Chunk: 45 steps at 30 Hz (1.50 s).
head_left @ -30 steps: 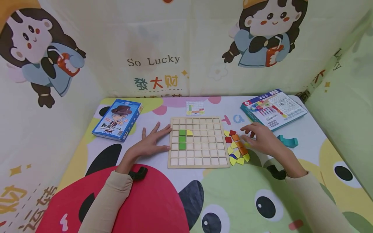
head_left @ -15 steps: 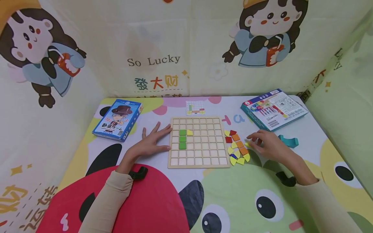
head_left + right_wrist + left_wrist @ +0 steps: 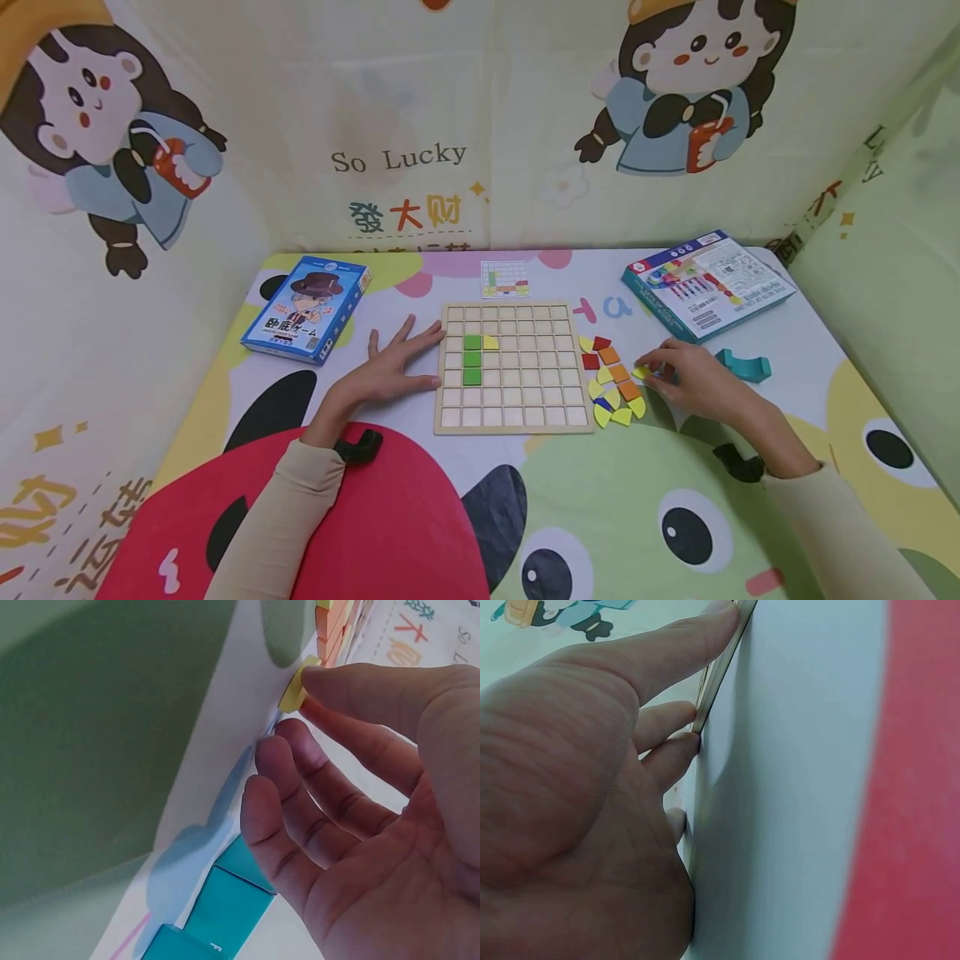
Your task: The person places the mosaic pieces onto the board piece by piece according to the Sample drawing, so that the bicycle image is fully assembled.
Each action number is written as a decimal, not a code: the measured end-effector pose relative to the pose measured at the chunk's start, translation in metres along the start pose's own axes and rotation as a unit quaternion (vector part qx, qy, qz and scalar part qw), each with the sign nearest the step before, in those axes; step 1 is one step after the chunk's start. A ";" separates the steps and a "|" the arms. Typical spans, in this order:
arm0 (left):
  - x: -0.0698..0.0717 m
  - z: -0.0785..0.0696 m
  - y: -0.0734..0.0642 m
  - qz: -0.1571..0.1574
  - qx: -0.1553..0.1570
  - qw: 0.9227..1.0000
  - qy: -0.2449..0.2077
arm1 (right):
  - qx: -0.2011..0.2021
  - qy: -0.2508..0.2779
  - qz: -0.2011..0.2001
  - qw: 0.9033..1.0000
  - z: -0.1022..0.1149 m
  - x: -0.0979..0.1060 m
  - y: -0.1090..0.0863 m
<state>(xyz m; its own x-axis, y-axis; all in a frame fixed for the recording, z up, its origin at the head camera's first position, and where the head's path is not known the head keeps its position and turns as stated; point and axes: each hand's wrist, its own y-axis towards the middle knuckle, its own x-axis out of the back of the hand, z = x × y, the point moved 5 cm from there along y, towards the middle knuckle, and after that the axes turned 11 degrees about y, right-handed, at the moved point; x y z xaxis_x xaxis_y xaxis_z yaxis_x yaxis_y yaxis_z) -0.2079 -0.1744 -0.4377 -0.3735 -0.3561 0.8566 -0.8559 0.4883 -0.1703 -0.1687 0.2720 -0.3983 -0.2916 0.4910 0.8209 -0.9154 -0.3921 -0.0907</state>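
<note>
A wooden grid board [image 3: 525, 401] lies mid-table, with a column of green square tiles [image 3: 472, 359] and one yellow quarter-round tile [image 3: 491, 342] in its cells. My left hand [image 3: 386, 369] rests with spread fingers against the board's left edge; the left wrist view shows thumb and fingertips touching that edge. Right of the board, my right hand [image 3: 693, 379] pinches a yellow tile [image 3: 295, 688] between thumb and index finger, the other fingers loosely bent. Beside it lies a loose pile of yellow, red and blue tiles with orange tiles [image 3: 618, 373] among them.
A small pattern card [image 3: 505, 279] lies behind the board. At the back left is a blue game box [image 3: 305, 309]; at the back right, a teal-edged box [image 3: 707, 285]. A teal curved piece [image 3: 743, 366] sits just past my right hand.
My right hand has shifted right and slightly toward me, away from the pile's edge, and now pinches a yellow tile. My left hand stays at the board's edge.
</note>
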 end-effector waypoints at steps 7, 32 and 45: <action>0.000 0.000 0.001 0.003 -0.001 1.000 0.002 | -0.003 0.003 0.000 1.000 -0.002 -0.002 0.002; 0.001 -0.001 -0.001 0.006 -0.001 1.000 0.005 | -0.017 0.021 -0.001 1.000 -0.008 0.004 -0.004; 0.001 -0.002 -0.001 0.006 0.001 1.000 -0.001 | 0.004 0.009 0.034 0.999 -0.008 0.007 -0.004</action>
<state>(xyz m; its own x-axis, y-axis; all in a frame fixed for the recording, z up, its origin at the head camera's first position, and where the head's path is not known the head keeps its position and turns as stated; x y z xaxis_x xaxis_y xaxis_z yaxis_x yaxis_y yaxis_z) -0.2067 -0.1736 -0.4352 -0.3848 -0.3507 0.8538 -0.8518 0.4911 -0.1822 -0.1691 0.2834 -0.3972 -0.3579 0.4762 0.8032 -0.8911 -0.4312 -0.1414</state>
